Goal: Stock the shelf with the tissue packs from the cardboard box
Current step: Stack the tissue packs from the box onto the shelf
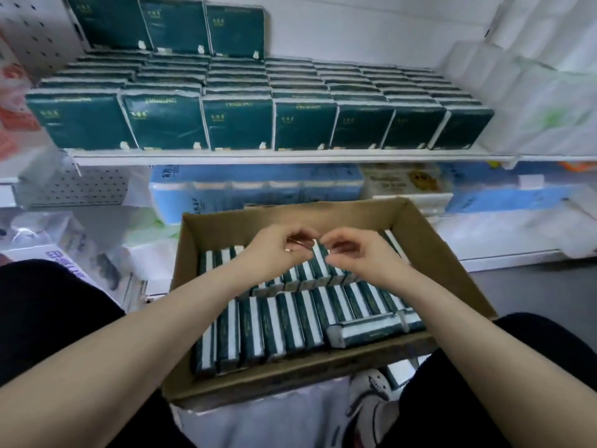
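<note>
An open cardboard box sits on my lap, holding two rows of dark green tissue packs standing on edge. One pack lies sideways at the front right. My left hand and my right hand hover close together over the back row. Their fingers are loosely curled with the tips pointing down, and no pack is visibly gripped. Above, the white shelf carries several rows of the same green packs, with three more standing at the back left.
Blue paper packs fill the lower shelf behind the box. White wrapped bundles crowd the right end of the upper shelf. Plastic-wrapped goods lie at the left. My dark-clothed knees flank the box, and a shoe shows below it.
</note>
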Demonstrator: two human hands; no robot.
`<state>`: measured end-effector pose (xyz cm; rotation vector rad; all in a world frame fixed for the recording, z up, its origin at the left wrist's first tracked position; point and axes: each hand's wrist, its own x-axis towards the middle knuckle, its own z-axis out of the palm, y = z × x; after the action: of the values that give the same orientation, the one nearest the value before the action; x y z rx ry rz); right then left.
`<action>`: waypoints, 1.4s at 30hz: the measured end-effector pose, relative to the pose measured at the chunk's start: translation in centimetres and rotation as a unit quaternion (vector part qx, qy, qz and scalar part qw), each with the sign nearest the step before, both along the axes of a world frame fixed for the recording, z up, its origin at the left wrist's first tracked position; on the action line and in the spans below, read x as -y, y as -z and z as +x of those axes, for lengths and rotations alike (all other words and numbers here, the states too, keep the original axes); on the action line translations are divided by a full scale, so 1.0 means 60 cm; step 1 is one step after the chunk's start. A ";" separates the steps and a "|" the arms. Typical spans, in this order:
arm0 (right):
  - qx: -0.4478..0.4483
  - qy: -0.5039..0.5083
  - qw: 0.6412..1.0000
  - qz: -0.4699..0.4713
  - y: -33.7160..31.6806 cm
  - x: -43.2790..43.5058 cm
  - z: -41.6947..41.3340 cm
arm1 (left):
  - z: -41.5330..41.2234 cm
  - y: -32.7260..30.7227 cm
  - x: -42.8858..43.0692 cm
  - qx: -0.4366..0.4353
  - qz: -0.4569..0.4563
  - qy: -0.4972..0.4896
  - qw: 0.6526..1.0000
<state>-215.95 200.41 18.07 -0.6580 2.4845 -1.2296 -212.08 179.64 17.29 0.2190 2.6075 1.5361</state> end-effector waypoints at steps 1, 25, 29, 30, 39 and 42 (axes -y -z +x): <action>0.022 -0.007 1.000 0.013 0.003 -0.008 0.002 | 0.003 0.014 -0.007 0.016 0.007 0.008 1.000; 0.064 -0.010 0.964 0.257 0.076 -0.078 -0.005 | 0.036 0.146 -0.111 0.131 -0.125 0.087 0.980; 0.055 0.081 0.977 0.190 0.075 -0.068 -0.024 | 0.019 0.138 -0.098 0.140 -0.055 0.023 0.988; 0.066 0.116 0.979 0.154 0.075 -0.069 -0.030 | 0.013 0.134 -0.091 0.145 -0.026 0.007 0.989; 0.220 0.182 0.956 -0.064 0.066 -0.068 -0.039 | -0.008 0.095 -0.035 0.146 0.172 -0.086 0.970; 0.229 0.172 0.954 -0.083 0.055 -0.058 -0.039 | -0.009 0.070 -0.025 0.116 0.166 -0.082 0.976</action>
<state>-218.30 203.91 14.75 0.0437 2.1673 -1.5200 -212.60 181.14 13.08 -0.1475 2.2296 1.9184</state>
